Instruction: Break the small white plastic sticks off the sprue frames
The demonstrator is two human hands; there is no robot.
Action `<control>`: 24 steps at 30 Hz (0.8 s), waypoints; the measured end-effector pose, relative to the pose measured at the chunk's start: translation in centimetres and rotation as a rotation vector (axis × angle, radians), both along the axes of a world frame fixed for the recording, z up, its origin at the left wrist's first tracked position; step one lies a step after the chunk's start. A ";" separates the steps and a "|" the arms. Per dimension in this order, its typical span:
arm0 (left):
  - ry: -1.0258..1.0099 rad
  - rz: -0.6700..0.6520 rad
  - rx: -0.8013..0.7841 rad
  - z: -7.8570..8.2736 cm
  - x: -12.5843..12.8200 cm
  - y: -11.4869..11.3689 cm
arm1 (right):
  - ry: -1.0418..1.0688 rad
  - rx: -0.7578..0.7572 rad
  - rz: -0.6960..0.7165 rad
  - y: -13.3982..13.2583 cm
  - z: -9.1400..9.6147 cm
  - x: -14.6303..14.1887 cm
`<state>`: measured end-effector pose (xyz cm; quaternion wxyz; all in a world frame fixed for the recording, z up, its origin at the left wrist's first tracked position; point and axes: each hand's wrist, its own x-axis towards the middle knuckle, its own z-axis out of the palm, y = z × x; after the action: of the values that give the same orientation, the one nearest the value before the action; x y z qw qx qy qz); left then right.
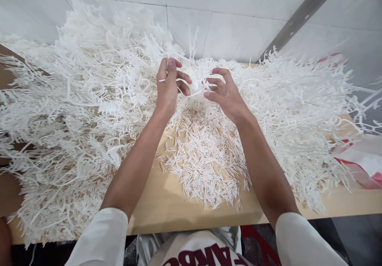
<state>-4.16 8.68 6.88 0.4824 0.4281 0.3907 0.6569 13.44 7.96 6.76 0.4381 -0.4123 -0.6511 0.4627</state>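
Note:
My left hand [170, 84] is closed on a thin white plastic branch [193, 95], with thumb and fingers pinched together. One short end sticks out to the left of the hand; the rest curves right, toward a feathery tip. Just across from it, my right hand [225, 93] has its fingers curved and apart, fingertips close to that tip. Whether they touch it is hard to tell against the white behind. Below both hands lies a pile of small white plastic sticks [209, 154], some joined in little fans.
Large heaps of tangled white plastic branches [80, 87] rise on the left and right of the wooden table [167, 206]. A red and white plastic bag [362, 162] lies at the right edge. Behind stand a tiled wall [191, 23] and a slanting metal post [298, 19].

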 end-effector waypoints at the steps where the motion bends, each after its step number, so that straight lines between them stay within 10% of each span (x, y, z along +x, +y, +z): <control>1: 0.012 -0.025 -0.003 0.0 0.1 -0.1 | -0.015 0.006 0.016 -0.2 0.2 -0.1; 18: 0.093 -0.031 -0.130 0.3 1.0 -0.7 | -0.057 -0.062 0.073 -0.8 0.2 -1.0; 24: 0.016 -0.099 -0.120 0.5 1.1 -0.7 | -0.028 0.060 -0.116 0.1 -1.1 -0.9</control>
<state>-3.06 8.01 7.40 0.5357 0.4224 0.4116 0.6043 12.54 8.02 5.64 0.4673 -0.4423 -0.6458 0.4110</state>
